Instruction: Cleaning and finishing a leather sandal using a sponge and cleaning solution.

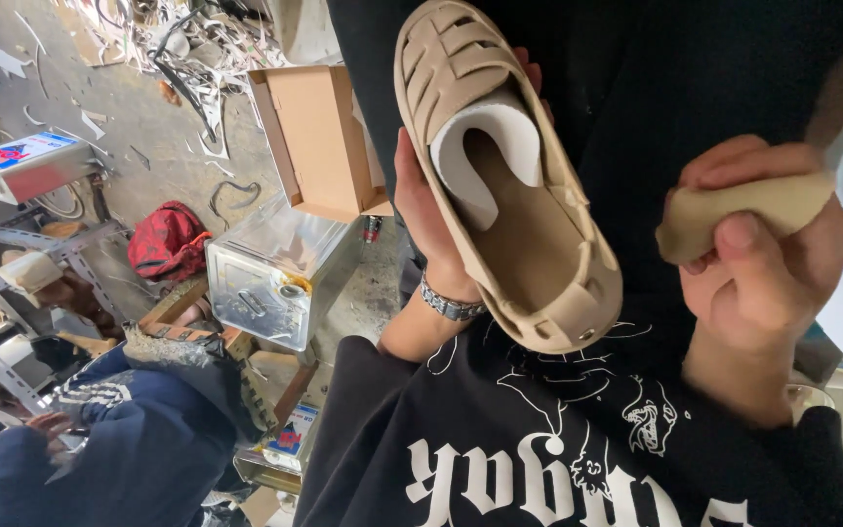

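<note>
My left hand point(428, 217), with a metal bracelet on its wrist, grips a beige woven shoe point(529, 244) from its far side. The shoe's opening faces me and its toe points up in the view. A curled white paper liner point(485, 146) sits inside the shoe near the toe. My right hand point(768, 278) is shut on a thin beige insole piece point(743, 210), pinched between thumb and fingers. That piece is held to the right of the shoe's heel, apart from it. Both hands are in front of my black printed sweatshirt point(539, 449).
An open cardboard box point(314, 137) rests on a shiny metal tin point(275, 268) to the left. A red bag point(168, 239) lies on the grey floor, with white scraps point(178, 39) beyond. A person in dark blue point(129, 439) crouches at lower left beside metal shelving point(12, 283).
</note>
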